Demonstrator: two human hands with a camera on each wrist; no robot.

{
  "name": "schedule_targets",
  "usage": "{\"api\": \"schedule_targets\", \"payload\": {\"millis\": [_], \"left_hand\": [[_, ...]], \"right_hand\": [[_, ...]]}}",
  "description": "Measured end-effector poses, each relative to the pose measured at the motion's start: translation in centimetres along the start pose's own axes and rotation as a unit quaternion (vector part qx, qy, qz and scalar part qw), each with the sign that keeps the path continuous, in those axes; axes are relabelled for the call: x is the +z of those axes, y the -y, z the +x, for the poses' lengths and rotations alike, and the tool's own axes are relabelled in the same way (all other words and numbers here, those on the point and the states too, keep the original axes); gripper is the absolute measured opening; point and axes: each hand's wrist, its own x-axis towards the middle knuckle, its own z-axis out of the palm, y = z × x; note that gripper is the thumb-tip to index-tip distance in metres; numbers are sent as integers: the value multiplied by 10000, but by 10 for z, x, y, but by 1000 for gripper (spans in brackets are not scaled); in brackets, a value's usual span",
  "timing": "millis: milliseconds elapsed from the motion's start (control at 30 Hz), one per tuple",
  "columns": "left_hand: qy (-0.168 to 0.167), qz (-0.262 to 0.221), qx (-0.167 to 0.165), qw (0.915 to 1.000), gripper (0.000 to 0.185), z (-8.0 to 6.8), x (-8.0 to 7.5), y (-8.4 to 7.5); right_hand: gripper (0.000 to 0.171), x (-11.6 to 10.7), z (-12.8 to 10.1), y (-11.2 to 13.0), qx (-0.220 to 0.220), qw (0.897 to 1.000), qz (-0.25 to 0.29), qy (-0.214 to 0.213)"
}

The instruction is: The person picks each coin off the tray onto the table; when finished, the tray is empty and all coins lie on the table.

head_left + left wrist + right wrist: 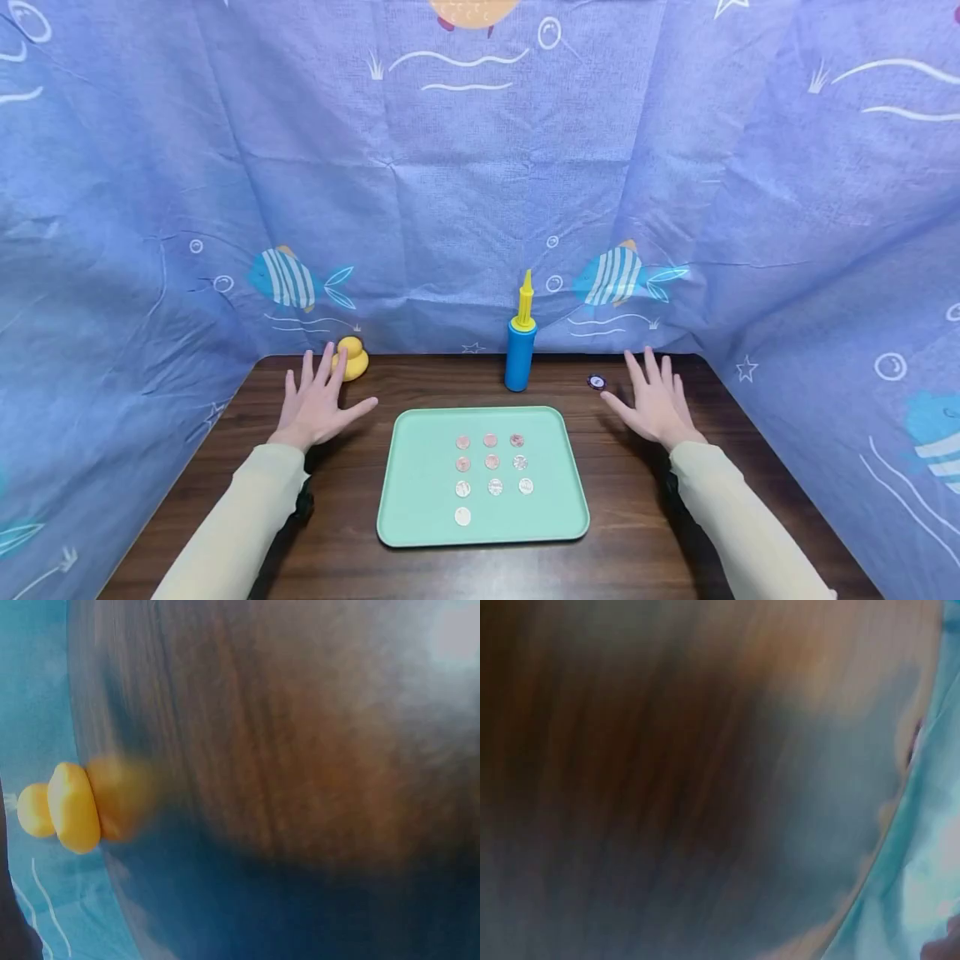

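Observation:
My left hand (317, 407) is spread with straight fingers over the left side of the table and holds nothing. Just past its fingertips is a yellow rubber duck (357, 362), partly covered by the fingers in the head view; the left wrist view also shows the duck (73, 810). On the right, my right hand (657, 405) is likewise spread and holds nothing. A dark poker chip (597, 382) lies to the left of its fingers. Between the hands is a mint-green tray (416, 500) bearing several coins in rows, copper-coloured ones (490, 440) farther back and silvery ones (495, 487) nearer.
Behind the tray stands a blue hand balloon pump (519, 358) with a yellow nozzle, upright near the back edge. A dark wood-grain table (615, 517) carries everything. Blue cloth (450, 208) printed with fish hangs at the back and both sides.

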Motion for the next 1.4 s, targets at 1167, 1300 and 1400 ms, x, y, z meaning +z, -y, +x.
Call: {"api": "schedule_targets", "payload": {"millis": [1167,1300,1400], "left_hand": [[2293,-2809,1302,9228,84,-53,3,-40],[2384,-2869,1244,9194,83,-53,6,-36],[2413,-2885,1192,9189,83,-53,8,-34]], "right_hand": [[24,18,10,157,-2659,9220,1794,2168],[21,21,11,156,-2753,9207,1818,2085],[20,23,12,156,-2738,9210,1890,2026]]}}
